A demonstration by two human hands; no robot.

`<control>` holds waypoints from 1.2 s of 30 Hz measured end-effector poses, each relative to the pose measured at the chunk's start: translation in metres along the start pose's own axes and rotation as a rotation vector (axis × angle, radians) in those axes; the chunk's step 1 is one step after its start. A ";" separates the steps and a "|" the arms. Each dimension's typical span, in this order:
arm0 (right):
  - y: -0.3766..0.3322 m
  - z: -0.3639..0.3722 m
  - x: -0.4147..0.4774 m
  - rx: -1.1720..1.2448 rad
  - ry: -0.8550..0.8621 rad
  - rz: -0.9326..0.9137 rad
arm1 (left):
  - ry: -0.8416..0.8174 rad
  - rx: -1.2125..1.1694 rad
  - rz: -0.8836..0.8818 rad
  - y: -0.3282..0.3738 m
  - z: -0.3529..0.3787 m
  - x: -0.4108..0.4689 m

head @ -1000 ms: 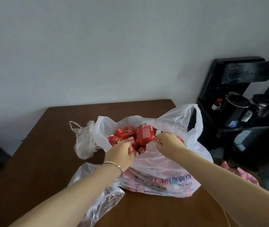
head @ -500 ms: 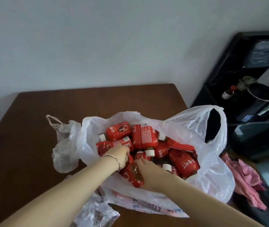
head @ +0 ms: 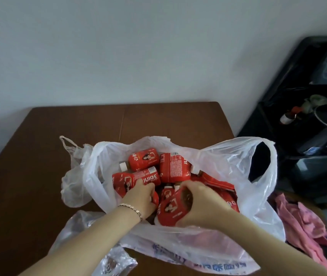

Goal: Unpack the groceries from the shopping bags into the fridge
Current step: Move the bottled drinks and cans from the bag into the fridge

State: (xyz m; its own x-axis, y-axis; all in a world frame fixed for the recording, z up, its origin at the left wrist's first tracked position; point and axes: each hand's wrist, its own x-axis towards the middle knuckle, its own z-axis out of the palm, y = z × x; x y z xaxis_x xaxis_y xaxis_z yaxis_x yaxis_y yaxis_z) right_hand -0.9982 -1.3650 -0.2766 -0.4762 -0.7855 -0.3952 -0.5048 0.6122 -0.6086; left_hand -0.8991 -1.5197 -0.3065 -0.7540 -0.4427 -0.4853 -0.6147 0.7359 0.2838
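Observation:
A white plastic shopping bag (head: 238, 162) lies open on the brown table (head: 39, 156). It holds several small red juice bottles (head: 175, 169) with white caps. Both hands are inside the bag. My right hand (head: 200, 204) grips one red juice bottle (head: 170, 209) from its right side, the bottle tipped with its bottom toward me. My left hand (head: 142, 198), with a bracelet on the wrist, closes around another red bottle (head: 124, 182) at the bag's left side; the fingers hide much of it.
A crumpled clear bag (head: 75, 176) lies left of the shopping bag, another clear bag (head: 107, 261) under my left forearm. A pink cloth (head: 302, 222) lies at the right. A black rack (head: 308, 116) with a kettle and bottles stands by the wall.
The hands went from pulling the bag's rim apart to reaching inside. My right hand has taken hold of a bottle and tipped it up; my left hand has closed on another.

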 end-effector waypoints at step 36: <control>0.011 -0.022 0.011 0.106 0.019 0.406 | 0.651 0.257 0.575 0.040 -0.092 -0.065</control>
State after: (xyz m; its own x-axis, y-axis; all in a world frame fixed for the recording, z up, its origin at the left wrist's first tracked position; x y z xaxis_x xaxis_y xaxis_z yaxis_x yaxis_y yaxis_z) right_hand -1.0251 -1.3644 -0.2723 -0.6353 -0.4795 -0.6053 -0.1970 0.8585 -0.4734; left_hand -0.8960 -1.5092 -0.1879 -0.9585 -0.1159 0.2606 -0.0908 0.9902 0.1063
